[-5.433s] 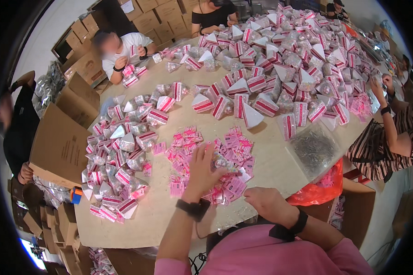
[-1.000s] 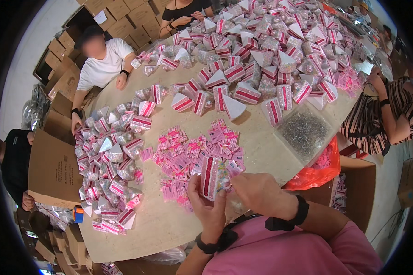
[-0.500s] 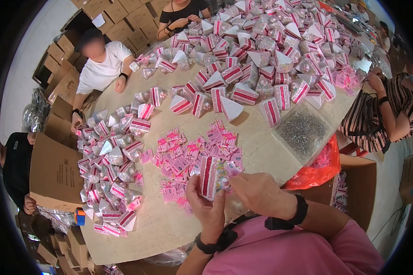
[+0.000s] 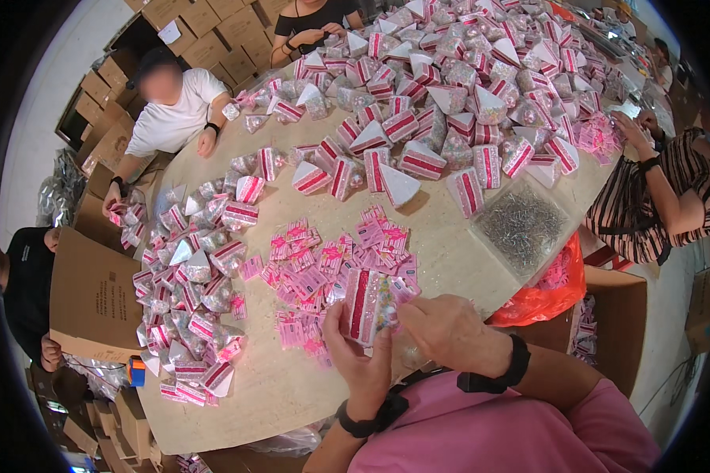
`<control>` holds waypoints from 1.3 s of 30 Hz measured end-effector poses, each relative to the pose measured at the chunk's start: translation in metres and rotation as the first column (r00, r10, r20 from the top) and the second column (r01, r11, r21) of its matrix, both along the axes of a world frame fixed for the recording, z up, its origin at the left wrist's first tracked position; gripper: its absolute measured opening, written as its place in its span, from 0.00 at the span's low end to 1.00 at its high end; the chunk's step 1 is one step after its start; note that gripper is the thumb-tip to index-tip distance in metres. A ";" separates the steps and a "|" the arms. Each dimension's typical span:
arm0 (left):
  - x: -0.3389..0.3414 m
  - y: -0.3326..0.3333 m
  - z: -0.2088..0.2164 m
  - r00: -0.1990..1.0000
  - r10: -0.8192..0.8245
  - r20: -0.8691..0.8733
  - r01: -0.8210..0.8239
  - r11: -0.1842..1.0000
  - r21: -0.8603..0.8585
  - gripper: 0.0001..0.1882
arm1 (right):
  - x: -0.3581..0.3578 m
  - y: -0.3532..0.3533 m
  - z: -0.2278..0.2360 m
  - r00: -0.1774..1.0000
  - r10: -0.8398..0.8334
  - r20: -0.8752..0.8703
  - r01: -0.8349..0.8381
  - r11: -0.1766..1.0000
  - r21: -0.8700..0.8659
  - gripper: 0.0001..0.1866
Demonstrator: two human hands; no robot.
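Observation:
In front of my body, my left hand (image 4: 360, 363) is closed around a cake-slice ornament (image 4: 363, 306). It has pale glittery layers, a dark pink stripe and multicoloured bits on one side. Just to the right, my right hand (image 4: 448, 334) is closed in a pinch at the ornament's decorated edge. A pink card tag (image 4: 403, 290) shows beside those fingertips; what exactly they grip is hidden. Beneath and beyond the ornament, a loose heap of pink card tags (image 4: 301, 277) lies on the table (image 4: 268, 394).
More slices form a big pile (image 4: 465, 110) at the back and a smaller cluster (image 4: 193, 272) at left. A clear tray of small metal pieces (image 4: 525, 229) sits right, above a red plastic bag (image 4: 552, 292). Co-workers surround the table; a cardboard box (image 4: 95, 296) stands left.
My hands stay nearly in place, with the ornament turned slightly so more of its decorated side shows. The co-worker at left has drawn several slices off the cluster toward the table's edge.

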State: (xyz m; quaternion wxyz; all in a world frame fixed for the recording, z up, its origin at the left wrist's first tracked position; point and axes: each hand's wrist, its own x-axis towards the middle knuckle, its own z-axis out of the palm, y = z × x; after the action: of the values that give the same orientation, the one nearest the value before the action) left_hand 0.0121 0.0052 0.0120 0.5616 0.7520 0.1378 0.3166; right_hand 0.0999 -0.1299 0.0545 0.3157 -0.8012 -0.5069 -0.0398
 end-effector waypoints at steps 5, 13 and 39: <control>-0.001 0.002 -0.003 1.000 -0.017 0.002 0.017 1.000 0.020 0.37 | 0.000 0.001 -0.006 0.999 -0.016 -0.034 0.016 1.000 -0.001 0.11; -0.005 0.005 -0.008 0.998 -0.069 -0.006 0.068 0.994 -0.082 0.40 | -0.003 0.005 -0.009 0.945 -0.024 -0.326 0.041 0.998 0.044 0.07; -0.011 0.019 0.000 0.996 0.023 -0.087 -0.027 0.999 -0.041 0.36 | 0.012 0.019 -0.022 -0.052 0.312 -0.949 0.223 0.930 0.294 0.06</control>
State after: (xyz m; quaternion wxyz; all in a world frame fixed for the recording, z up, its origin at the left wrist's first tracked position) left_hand 0.0011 0.0241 0.0125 0.5666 0.7513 0.1778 0.2880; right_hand 0.1116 -0.1107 0.0326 0.7258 -0.4850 -0.1271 0.4709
